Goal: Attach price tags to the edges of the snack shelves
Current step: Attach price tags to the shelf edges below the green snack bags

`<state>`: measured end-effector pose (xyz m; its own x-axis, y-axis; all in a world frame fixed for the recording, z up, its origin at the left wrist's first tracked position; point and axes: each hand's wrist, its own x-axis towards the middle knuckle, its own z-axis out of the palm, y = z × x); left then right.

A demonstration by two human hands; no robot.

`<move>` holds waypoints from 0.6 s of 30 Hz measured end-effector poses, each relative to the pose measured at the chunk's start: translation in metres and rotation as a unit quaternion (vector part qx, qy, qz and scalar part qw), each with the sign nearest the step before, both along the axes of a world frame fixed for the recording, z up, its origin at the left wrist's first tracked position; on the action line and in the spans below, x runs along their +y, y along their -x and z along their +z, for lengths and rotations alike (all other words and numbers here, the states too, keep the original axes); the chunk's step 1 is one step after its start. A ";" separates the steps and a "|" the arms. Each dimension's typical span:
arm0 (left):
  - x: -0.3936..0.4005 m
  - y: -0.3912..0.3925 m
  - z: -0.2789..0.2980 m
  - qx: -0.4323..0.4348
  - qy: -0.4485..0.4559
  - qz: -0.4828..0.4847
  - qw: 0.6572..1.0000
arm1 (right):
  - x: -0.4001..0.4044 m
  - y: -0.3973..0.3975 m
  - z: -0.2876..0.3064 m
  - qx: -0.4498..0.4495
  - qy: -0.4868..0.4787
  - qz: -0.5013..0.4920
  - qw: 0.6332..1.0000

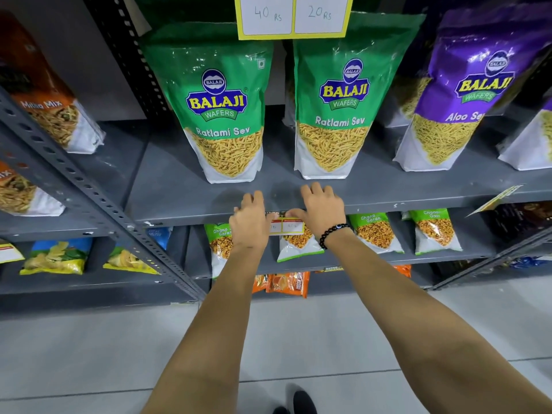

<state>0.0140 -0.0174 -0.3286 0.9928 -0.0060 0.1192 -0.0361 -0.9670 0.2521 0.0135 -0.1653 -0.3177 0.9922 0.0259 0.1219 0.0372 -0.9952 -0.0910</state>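
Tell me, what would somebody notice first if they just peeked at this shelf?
Probably the two big green Ratlami Sev bags standing side by side in the middle of the grey shelf, with a shiny purple Aloo Sev bag to their right. Just below them, the left hand and right hand press a small yellow price tag onto the shelf's front edge.

Shelf (388,186), centre frame: grey. Two Ratlami Sev bags (224,115), upper centre: green, white base, yellow strands. Aloo Sev bag (460,94), upper right: purple. Price tag (288,227), centre: yellow border, white panels. Bracelet (331,233): black beads.
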 end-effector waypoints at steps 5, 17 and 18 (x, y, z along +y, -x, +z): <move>-0.003 0.002 0.004 0.019 0.003 0.000 1.000 | -0.004 0.005 0.010 0.028 -0.059 0.001 0.998; -0.113 0.041 0.018 -0.037 -0.033 -0.149 0.988 | -0.199 0.082 0.042 -0.008 -0.045 -0.049 0.998; -0.139 0.045 0.019 -0.036 -0.029 -0.167 0.985 | -0.221 0.086 0.045 -0.012 -0.041 -0.061 0.997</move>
